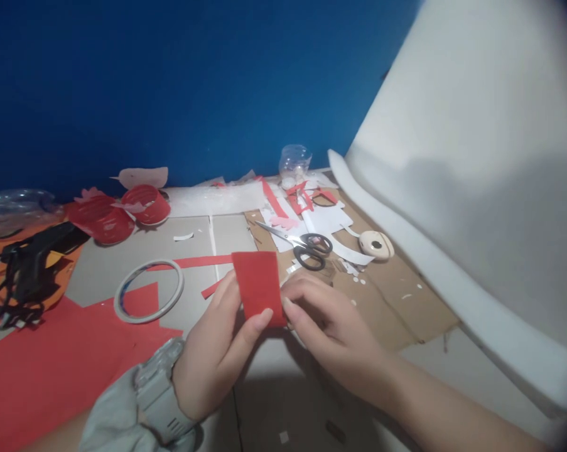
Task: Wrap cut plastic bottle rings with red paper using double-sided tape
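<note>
Both hands (274, 339) pinch a red paper piece (259, 287).

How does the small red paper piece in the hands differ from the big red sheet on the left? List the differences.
The small red paper piece is a narrow rectangle; the big red sheet is far larger with an uneven cut edge. The piece is lifted in the grip of the left hand and right hand; the sheet lies flat, untouched. Both are the same red paper.

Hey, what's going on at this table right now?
A person holds a small red paper piece up between both hands: the left hand pinches its lower edge, the right hand touches its right side. Behind it lie black-handled scissors, a tape ring and a large red sheet on a cardboard-covered table.
</note>
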{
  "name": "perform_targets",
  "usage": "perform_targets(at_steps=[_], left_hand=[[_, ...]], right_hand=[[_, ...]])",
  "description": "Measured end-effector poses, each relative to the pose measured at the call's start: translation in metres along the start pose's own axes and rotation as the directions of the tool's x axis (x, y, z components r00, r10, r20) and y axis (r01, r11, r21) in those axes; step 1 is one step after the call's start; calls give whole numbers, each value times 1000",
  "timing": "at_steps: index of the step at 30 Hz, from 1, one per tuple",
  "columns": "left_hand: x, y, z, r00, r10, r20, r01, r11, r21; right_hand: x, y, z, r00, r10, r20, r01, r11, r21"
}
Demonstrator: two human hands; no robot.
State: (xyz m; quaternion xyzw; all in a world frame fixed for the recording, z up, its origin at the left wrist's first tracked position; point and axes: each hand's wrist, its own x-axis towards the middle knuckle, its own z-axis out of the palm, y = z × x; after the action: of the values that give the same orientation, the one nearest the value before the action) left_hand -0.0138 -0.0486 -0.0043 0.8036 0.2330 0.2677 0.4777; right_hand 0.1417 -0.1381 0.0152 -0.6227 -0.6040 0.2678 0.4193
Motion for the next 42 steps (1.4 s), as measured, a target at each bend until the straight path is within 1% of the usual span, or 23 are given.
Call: perform_targets(at_steps=[4, 9, 12, 16, 19, 23, 26, 29, 33, 35, 39, 42], left_hand=[[-1, 1, -1, 999, -3, 41, 4, 1000, -20], [-1, -2, -2, 995, 6, 95, -3, 1000, -31], [-1, -4, -3, 992, 24, 124, -16, 997, -70], [-1, -3, -4, 987, 10, 160, 9, 993, -117], [0, -2, -4, 982, 16, 189, 16, 986, -167], [-1, -1, -5, 976, 38, 213, 9, 976, -216], [-2, -2, -3, 985, 20, 170, 16, 977, -212], [-1, -2, -3, 992, 42, 118, -23, 987, -156], [0, -1, -4, 987, 95, 127, -87, 994, -72], [0, -1, -5, 986, 113, 120, -111, 994, -22], [-2, -3, -5, 988, 116, 99, -122, 991, 52], [-2, -4, -5, 987, 119, 107, -126, 991, 54]], right_hand=[[-1, 1, -2, 1000, -26, 13, 26, 1000, -15], [-2, 3, -1, 998, -64, -26, 63, 997, -37], [0, 4, 0, 989, -130, -64, 125, 989, -75], [3, 4, 1, 967, -225, -123, 208, 968, -140], [5, 5, -2, 954, -276, -118, 248, 946, -210], [4, 5, -7, 963, -254, -91, 226, 945, -237], [2, 4, -9, 965, -247, -91, 225, 954, -198], [1, 3, -7, 971, -228, -78, 219, 970, -109], [0, 3, -4, 988, -139, -62, 137, 990, -35], [1, 3, -3, 991, -118, -59, 117, 993, -13], [1, 5, -3, 995, -88, -38, 89, 995, 35], [1, 4, -3, 998, -59, -24, 60, 997, 55]])
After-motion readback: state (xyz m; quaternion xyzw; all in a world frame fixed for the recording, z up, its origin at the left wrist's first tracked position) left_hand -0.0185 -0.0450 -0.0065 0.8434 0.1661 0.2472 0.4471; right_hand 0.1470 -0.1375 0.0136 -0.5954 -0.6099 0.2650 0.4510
